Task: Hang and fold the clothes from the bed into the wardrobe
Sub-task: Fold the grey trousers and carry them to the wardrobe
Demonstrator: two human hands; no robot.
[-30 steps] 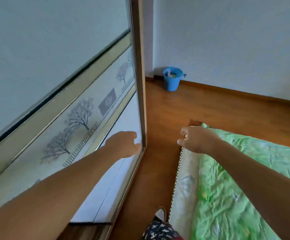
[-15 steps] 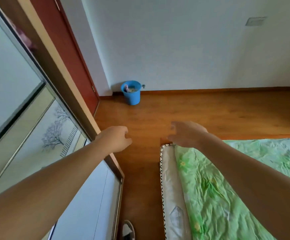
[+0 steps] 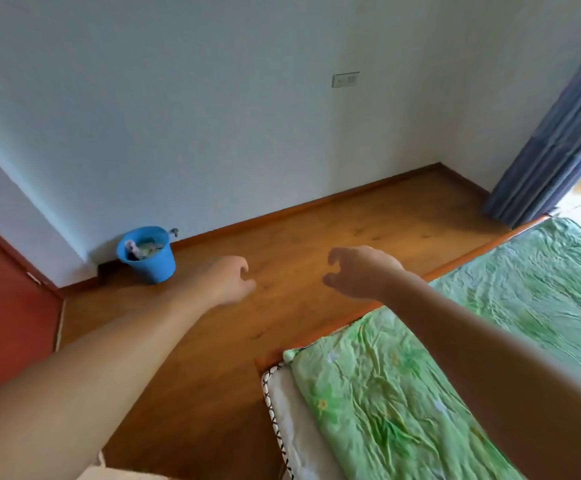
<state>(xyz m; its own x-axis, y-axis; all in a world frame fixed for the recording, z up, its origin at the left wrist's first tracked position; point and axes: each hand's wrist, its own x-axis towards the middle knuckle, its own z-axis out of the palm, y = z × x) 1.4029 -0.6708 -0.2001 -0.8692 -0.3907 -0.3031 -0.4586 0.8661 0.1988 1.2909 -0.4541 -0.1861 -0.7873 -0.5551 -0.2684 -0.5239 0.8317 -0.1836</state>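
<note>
My left hand (image 3: 228,280) hangs over the wooden floor with its fingers loosely curled, holding nothing. My right hand (image 3: 360,273) floats beside it near the bed's corner, fingers also relaxed and curled, holding nothing. The bed (image 3: 403,393) fills the lower right, covered by a wrinkled green floral sheet over a white mattress edge. No clothes show on the part of the bed in view. The wardrobe is out of view.
A blue bucket (image 3: 147,254) with scraps inside stands against the white wall. A red door (image 3: 5,306) is at the left. Blue curtains (image 3: 556,150) hang at the far right. Wooden floor (image 3: 317,230) lies between wall and bed.
The view has swung right, away from the wardrobe's sliding door toward the bed and far wall. My left hand left the door's edge; both hands now hang free.
</note>
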